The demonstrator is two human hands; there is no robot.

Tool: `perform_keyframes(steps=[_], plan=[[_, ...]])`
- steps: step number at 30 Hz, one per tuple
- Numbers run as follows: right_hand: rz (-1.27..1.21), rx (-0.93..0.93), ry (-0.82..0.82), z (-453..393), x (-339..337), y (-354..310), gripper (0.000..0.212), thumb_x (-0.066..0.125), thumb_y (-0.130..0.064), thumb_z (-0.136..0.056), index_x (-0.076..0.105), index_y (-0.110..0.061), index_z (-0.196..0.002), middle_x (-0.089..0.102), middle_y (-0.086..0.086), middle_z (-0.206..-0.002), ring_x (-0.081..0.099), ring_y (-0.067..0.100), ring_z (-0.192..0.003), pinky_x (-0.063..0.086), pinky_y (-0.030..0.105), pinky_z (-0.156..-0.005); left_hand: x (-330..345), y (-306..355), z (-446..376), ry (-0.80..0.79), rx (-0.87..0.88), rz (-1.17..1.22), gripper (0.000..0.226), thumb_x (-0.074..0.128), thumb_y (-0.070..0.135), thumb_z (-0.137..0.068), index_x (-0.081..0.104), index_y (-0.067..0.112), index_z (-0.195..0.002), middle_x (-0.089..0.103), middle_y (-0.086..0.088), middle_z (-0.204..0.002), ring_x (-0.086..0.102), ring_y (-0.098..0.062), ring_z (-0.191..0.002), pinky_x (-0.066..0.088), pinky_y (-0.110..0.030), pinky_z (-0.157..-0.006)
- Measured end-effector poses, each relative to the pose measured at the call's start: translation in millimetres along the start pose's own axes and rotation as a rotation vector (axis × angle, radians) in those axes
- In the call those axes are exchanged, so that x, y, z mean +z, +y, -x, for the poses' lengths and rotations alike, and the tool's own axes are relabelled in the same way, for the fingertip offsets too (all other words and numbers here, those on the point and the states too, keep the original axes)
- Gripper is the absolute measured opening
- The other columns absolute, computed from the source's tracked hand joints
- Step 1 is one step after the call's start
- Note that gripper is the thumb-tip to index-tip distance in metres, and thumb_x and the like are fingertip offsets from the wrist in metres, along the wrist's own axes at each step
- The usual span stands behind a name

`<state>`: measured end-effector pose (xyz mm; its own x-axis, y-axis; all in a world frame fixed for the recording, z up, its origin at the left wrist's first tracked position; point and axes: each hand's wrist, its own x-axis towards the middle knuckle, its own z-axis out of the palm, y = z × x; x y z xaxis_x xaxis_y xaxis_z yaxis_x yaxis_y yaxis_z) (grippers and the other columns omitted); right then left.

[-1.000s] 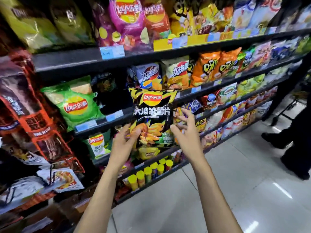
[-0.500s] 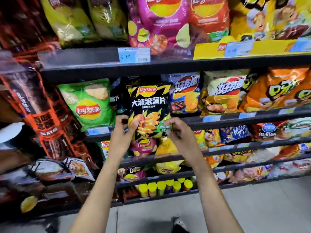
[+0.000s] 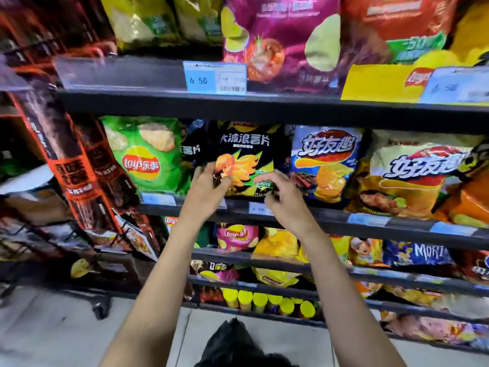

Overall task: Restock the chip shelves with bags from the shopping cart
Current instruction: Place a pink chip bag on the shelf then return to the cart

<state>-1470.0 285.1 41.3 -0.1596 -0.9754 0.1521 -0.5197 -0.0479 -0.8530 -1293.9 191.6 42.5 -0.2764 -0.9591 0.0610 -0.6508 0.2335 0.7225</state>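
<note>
A black and yellow chip bag (image 3: 244, 154) stands upright on the second shelf (image 3: 370, 221), its top tucked under the shelf above, between a green chip bag (image 3: 145, 154) and a blue chip bag (image 3: 325, 160). My left hand (image 3: 209, 186) grips the black bag's lower left corner. At the bag's lower right edge my right hand (image 3: 280, 197) rests with curled fingers touching it. Behind the bag another black bag (image 3: 191, 147) shows partly. The shopping cart is out of view.
The upper shelf (image 3: 158, 99) carries a blue price tag (image 3: 215, 76) and purple and red bags. Lower shelves hold pink and yellow bags and yellow-lidded cans (image 3: 264, 300). A hanging rack of dark red and black packets (image 3: 74, 165) juts out on the left. Tiled floor lies below.
Both hands have carried the black and yellow bag up from open air into the second shelf slot. The view has moved closer to the shelves.
</note>
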Motion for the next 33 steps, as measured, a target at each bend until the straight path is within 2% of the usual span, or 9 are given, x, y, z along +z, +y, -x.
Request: perform_keyframes(steps=[2, 4, 9, 13, 20, 25, 28, 31, 33], plan=[[0.038, 0.025, -0.014, -10.0, -0.8, -2.5, 0.042, 0.048, 0.004, -0.093, 0.058, -0.025, -0.122, 0.03, 0.001, -0.158, 0.012, 0.011, -0.151, 0.023, 0.022, -0.105, 2.3, 2.2, -12.2, -0.001, -0.008, -0.031, 0.052, 0.056, 0.038, -0.096, 0.046, 0.007, -0.137, 0.045, -0.024, -0.138, 0.034, -0.038, -0.137, 0.038, -0.042, -0.103], [0.092, 0.033, 0.001, -20.9, -2.7, -2.0, 0.039, 0.048, 0.001, -0.096, 0.056, -0.024, -0.124, 0.02, 0.001, -0.162, 0.007, 0.009, -0.151, 0.02, 0.017, -0.1, 4.2, 2.9, -24.4, -0.007, 0.015, -0.09, 0.056, 0.056, 0.044, -0.093, 0.049, 0.008, -0.135, 0.053, -0.02, -0.132, 0.042, -0.039, -0.131, 0.041, -0.043, -0.101], [0.229, 0.075, 0.057, -46.2, 4.3, 2.6, 0.034, 0.049, -0.002, -0.096, 0.055, -0.023, -0.124, 0.018, 0.004, -0.163, 0.014, 0.023, -0.15, 0.02, 0.035, -0.115, 11.6, 6.3, -45.9, 0.094, 0.04, -0.215, 0.054, 0.058, 0.035, -0.094, 0.047, 0.011, -0.142, 0.061, -0.015, -0.125, 0.043, -0.038, -0.119, 0.038, -0.042, -0.095], [0.351, 0.103, 0.113, -63.9, 21.1, 8.5, 0.037, 0.047, 0.002, -0.095, 0.055, -0.015, -0.127, 0.023, 0.012, -0.161, 0.021, 0.033, -0.146, 0.024, 0.04, -0.115, 18.3, -1.7, -60.0, 0.037, 0.045, -0.097, 0.049, 0.06, 0.03, -0.094, 0.04, 0.013, -0.135, 0.063, -0.014, -0.116, 0.054, -0.035, -0.114, 0.044, -0.038, -0.086], [0.398, 0.125, 0.155, -89.4, 45.2, 23.2, 0.039, 0.05, 0.004, -0.093, 0.052, -0.008, -0.13, 0.035, 0.011, -0.149, 0.037, 0.034, -0.135, 0.035, 0.042, -0.107, 23.5, -10.1, -82.3, -0.045, 0.004, 0.031, 0.041, 0.061, 0.032, -0.094, 0.026, 0.019, -0.111, 0.061, -0.014, -0.118, 0.057, -0.034, -0.113, 0.047, -0.049, -0.096], [0.384, 0.172, 0.091, -108.5, 46.1, 29.2, 0.042, 0.048, -0.002, -0.096, 0.04, -0.005, -0.138, 0.036, 0.017, -0.138, 0.044, 0.039, -0.127, 0.04, 0.044, -0.102, 33.2, -7.6, -100.8, -0.104, 0.006, 0.026, 0.036, 0.061, 0.027, -0.094, 0.04, 0.011, -0.118, 0.057, -0.014, -0.127, 0.054, -0.027, -0.121, 0.042, -0.033, -0.1], [0.381, 0.202, 0.086, -119.7, 42.2, 28.2, 0.041, 0.047, -0.007, -0.099, 0.037, -0.003, -0.139, 0.039, 0.023, -0.135, 0.044, 0.042, -0.126, 0.039, 0.042, -0.1, 40.3, -7.1, -111.8, -0.117, 0.034, -0.015, 0.033, 0.063, 0.025, -0.092, 0.049, 0.005, -0.115, 0.057, -0.016, -0.124, 0.055, -0.031, -0.121, 0.045, -0.037, -0.099], [0.36, 0.229, 0.066, -123.1, 40.7, 27.0, 0.042, 0.048, -0.011, -0.1, 0.037, -0.004, -0.14, 0.041, 0.024, -0.133, 0.046, 0.043, -0.125, 0.04, 0.042, -0.102, 41.7, -6.2, -115.2, -0.153, -0.001, -0.058, 0.049, 0.06, 0.03, -0.094, 0.045, 0.002, -0.132, 0.047, -0.02, -0.137, 0.046, -0.034, -0.129, 0.04, -0.037, -0.104], [0.353, 0.218, 0.042, -119.0, 41.0, 25.4, 0.055, 0.05, -0.013, -0.1, 0.027, -0.013, -0.15, 0.038, 0.022, -0.135, 0.046, 0.043, -0.125, 0.041, 0.045, -0.104, 39.7, -4.0, -114.1, -0.164, -0.005, -0.095, 0.054, 0.057, 0.03, -0.096, 0.04, 0.001, -0.138, 0.042, -0.022, -0.139, 0.042, -0.036, -0.131, 0.037, -0.036, -0.104]])
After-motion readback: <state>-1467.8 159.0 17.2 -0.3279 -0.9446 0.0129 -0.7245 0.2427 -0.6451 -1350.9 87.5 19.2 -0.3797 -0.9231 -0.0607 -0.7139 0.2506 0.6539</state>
